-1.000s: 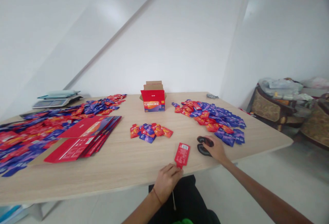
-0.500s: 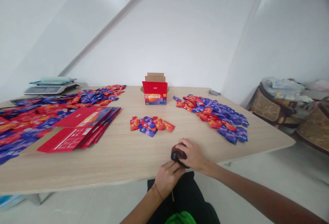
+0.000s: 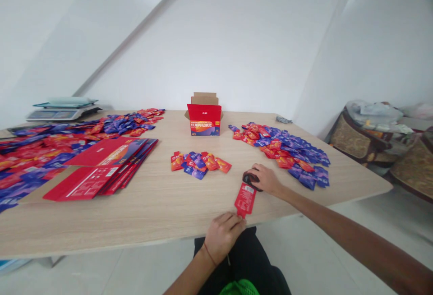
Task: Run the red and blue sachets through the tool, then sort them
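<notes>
A red sachet [image 3: 246, 199] with white print lies on the table by its front edge, its narrow spout end toward me. My left hand [image 3: 223, 232] is closed with its fingertips on that narrow end, against the tabletop. Wrapped round a dark, rounded hand tool [image 3: 252, 180] is my right hand [image 3: 265, 178]. The tool sits at the sachet's far end, over its edge; its exact kind is hard to make out. A small group of red and purple sachets [image 3: 196, 164] lies flat a little farther off, left of the tool.
An upright open red carton [image 3: 204, 121] stands at the back. Flattened cartons [image 3: 101, 164] are stacked to the left, beside a large sachet heap [image 3: 37, 155]. Another sachet pile [image 3: 287, 150] spreads on the right. A scale [image 3: 62, 112] sits back left; armchairs [image 3: 358, 137] holding bags stand at right.
My right hand has moved the dark tool away from me, up along the red sachet, which now shows between my hands. My left hand stays at the near end.
</notes>
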Tool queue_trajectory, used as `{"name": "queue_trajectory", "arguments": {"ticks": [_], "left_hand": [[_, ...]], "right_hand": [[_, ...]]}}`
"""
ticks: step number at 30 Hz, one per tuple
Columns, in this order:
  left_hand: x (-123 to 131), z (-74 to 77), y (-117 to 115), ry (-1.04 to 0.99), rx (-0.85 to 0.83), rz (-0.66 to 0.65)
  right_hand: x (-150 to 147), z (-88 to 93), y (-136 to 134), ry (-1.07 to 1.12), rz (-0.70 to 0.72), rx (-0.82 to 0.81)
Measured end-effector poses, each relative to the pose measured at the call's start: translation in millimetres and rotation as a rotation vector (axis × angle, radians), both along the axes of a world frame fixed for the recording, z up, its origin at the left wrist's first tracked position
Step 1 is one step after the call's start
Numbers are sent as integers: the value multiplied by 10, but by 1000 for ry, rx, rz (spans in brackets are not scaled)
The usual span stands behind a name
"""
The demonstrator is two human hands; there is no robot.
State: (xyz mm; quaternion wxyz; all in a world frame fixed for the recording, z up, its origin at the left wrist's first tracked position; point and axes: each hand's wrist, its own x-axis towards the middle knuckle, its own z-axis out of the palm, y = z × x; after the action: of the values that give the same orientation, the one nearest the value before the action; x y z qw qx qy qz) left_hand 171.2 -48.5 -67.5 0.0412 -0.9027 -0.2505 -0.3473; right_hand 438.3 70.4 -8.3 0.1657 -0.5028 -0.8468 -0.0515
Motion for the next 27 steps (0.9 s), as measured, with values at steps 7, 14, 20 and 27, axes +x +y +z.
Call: {"name": "queue_trajectory", "arguments": {"ticks": [7,14,20,27], "left_hand": [[6,8,-10,-1,31,17],[15,48,-17,-7,16,11],[13,35,-15,-10,3,10],[-2,1,-1,1,-25,-3]], "right_hand": [[-144,345,-245,289,-52,114],[-661,308,-842,213,116,-16],[-678,25,-784,99,156,-37],[-362,19,-312,89,109,-28]]}}
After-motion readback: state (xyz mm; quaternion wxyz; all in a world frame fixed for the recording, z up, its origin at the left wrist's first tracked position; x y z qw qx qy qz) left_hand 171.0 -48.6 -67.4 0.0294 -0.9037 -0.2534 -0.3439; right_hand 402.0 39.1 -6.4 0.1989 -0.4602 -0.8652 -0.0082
